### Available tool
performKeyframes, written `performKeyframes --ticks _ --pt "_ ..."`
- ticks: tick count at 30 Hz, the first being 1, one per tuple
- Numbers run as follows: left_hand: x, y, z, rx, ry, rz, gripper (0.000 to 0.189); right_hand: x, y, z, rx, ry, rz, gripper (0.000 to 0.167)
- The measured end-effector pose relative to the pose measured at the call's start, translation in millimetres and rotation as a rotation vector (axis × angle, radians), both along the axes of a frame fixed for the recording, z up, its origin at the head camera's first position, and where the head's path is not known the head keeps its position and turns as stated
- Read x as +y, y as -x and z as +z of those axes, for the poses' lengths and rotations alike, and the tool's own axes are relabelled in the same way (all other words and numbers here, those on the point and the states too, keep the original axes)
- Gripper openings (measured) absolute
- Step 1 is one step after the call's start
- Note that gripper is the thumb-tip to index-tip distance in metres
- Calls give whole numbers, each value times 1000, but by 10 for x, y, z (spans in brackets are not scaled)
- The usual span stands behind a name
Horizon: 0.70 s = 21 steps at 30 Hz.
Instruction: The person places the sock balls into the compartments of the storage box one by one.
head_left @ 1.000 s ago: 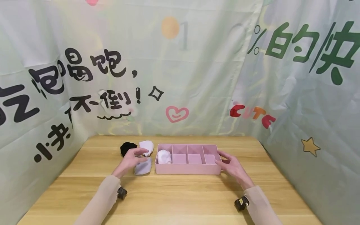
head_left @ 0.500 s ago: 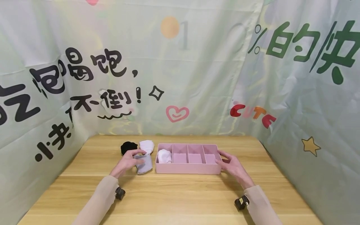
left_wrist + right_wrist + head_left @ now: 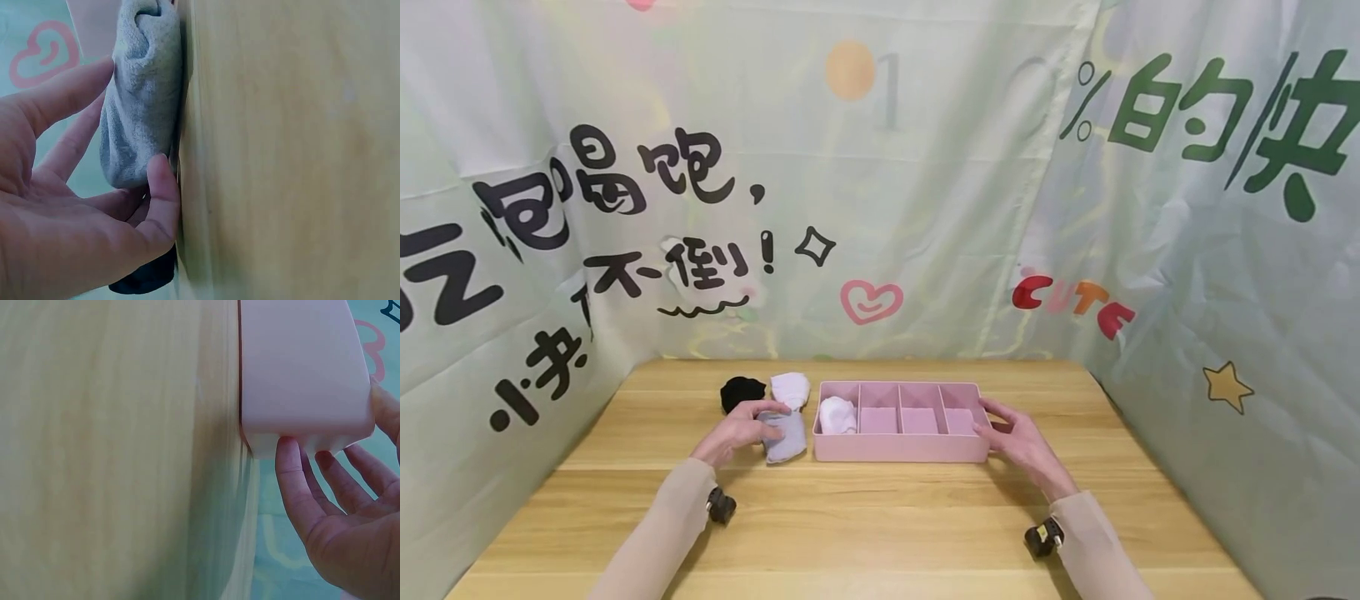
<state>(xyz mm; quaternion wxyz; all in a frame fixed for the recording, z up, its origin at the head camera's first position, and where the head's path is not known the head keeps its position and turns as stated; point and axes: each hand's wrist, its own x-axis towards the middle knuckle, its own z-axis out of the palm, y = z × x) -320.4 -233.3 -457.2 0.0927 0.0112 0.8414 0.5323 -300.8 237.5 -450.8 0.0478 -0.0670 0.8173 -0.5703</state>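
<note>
My left hand (image 3: pixel 733 435) is at a folded grey sock (image 3: pixel 784 437) left of a pink divided storage box (image 3: pixel 901 448). In the left wrist view, its thumb and fingers curl round one end of that grey sock (image 3: pixel 140 106), which lies close to the tabletop. Behind it are a white sock (image 3: pixel 790 390) and a black sock (image 3: pixel 742 393), both bundled up. Another white bundle (image 3: pixel 837 415) sits in the box's leftmost compartment. My right hand (image 3: pixel 1028 446) grips the box's right end, with the thumb at the rim and fingertips against the end wall (image 3: pixel 275 442).
The box stands on a wooden table (image 3: pixel 880 525), its other compartments showing bare pink floors. Printed cloth curtains (image 3: pixel 925 208) hang behind the table and along both sides. A small black camera (image 3: pixel 721 506) is strapped to each wrist.
My left hand has lowered onto the grey sock, which has shifted slightly to the right and back against the white one. The right hand and the box stay in place.
</note>
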Motion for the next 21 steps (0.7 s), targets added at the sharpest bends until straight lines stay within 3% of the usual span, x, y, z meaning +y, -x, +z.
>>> performKeyframes --ticks 10,21 --pt "-21 78 -21 -61 79 -26 38 14 -1 -16 -11 11 1 63" --pt "-39 113 -31 -83 91 -71 38 7 -6 8 7 0 2 62"
